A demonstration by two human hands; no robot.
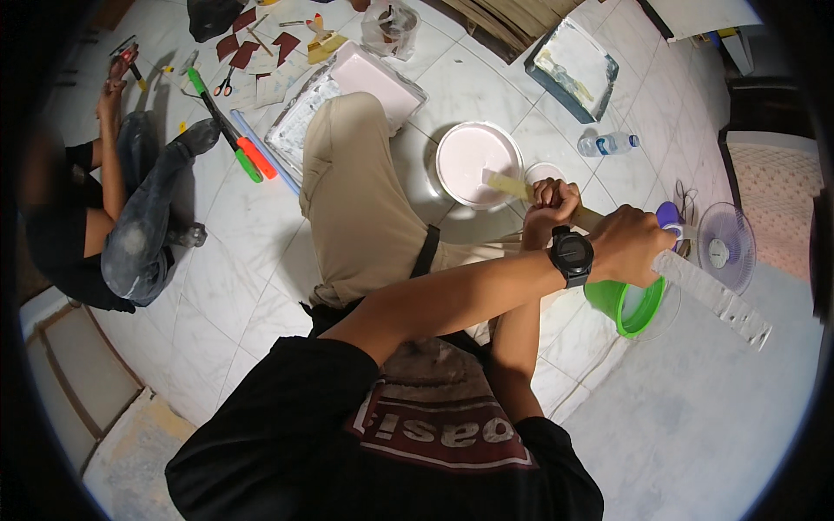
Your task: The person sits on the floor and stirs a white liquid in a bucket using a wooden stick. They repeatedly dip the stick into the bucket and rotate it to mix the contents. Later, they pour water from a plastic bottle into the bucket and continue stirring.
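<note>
My left arm, with a black watch at the wrist, crosses over my right forearm. My left hand [627,245] is closed on a long flat strip, whose whitish, dark-marked end [717,300] sticks out to the right. Closer to the round tub, my right hand [552,205] has its fingers curled round the yellowish part [508,184] of what looks like the same strip. The tub [440,161] holds pale pink paint, and the strip's yellowish tip overlaps its near right rim. Below my left hand stands a green bucket [641,326], partly hidden.
A purple fan [725,247] stands at the right, near a water bottle [608,144]. Paint-smeared trays [408,104] lie ahead of me. Scissors [224,84], sandpaper pieces [245,54] and long-handled tools [252,154] lie at the far left, beside another person [143,234] seated on the tiles.
</note>
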